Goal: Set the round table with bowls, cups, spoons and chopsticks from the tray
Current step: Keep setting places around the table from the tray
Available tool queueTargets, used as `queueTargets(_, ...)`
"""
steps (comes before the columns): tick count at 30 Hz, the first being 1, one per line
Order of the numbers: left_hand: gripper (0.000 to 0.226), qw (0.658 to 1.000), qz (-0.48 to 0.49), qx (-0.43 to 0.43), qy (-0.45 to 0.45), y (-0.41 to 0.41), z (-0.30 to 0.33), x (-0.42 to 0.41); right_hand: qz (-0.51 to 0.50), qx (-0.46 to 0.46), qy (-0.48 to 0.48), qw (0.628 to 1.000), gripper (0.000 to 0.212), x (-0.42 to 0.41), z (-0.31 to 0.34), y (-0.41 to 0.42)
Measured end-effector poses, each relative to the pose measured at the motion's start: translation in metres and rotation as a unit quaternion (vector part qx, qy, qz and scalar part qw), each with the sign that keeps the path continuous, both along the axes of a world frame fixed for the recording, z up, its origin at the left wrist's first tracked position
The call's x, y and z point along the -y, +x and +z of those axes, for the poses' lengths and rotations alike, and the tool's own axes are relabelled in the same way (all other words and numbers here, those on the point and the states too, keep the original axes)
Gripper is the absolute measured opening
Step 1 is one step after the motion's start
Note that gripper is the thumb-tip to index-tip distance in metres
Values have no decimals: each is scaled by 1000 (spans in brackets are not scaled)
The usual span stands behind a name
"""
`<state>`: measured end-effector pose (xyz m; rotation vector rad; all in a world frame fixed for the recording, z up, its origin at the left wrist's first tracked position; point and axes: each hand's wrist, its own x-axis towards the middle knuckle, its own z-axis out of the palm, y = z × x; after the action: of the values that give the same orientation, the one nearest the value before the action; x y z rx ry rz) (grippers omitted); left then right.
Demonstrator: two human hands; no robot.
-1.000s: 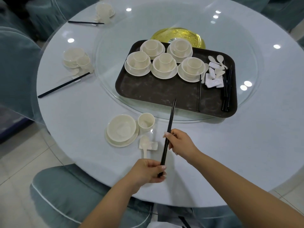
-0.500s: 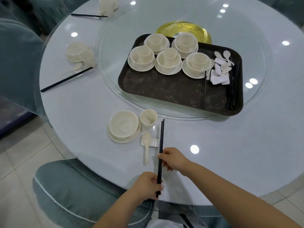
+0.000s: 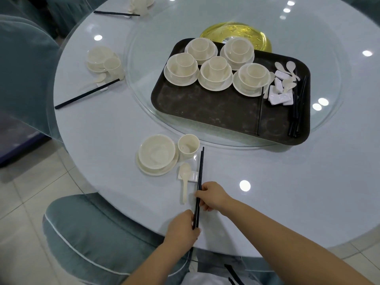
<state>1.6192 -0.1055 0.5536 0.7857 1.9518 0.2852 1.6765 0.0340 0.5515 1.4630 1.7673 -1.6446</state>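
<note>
A pair of black chopsticks [image 3: 200, 171] lies lengthwise across a small white rest [image 3: 192, 175] at the near place setting. My left hand [image 3: 183, 229] pinches their near end, and my right hand [image 3: 213, 195] pinches them at the middle. Left of them sit a cream spoon [image 3: 184, 177], a cream cup [image 3: 188, 146] and a bowl on a saucer [image 3: 157, 154]. The dark tray [image 3: 205, 108] on the glass turntable holds several bowl-and-cup stacks [image 3: 216, 73], white spoons and rests [image 3: 282, 87] and black chopsticks [image 3: 298, 108].
A laid setting with chopsticks [image 3: 86, 94] lies at the left of the round table [image 3: 287, 192], another [image 3: 117, 13] at the far edge. A gold dish [image 3: 234, 32] sits behind the tray. A teal chair [image 3: 92, 233] stands against the near edge.
Both hands lowered the chopsticks from a raised, tilted hold down beside the spoon, onto the rest. The camera view shifted slightly.
</note>
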Motion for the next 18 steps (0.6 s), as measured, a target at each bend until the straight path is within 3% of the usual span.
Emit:
queueTargets(7,22,998,-33,-61,15,-5,0,-1,-5,6,-5,1000,18,0,-1,-3)
queueTargets(18,20,996,-37,-75,18,-5,2,-5,23,20,18,999,20,-5,-1,-2)
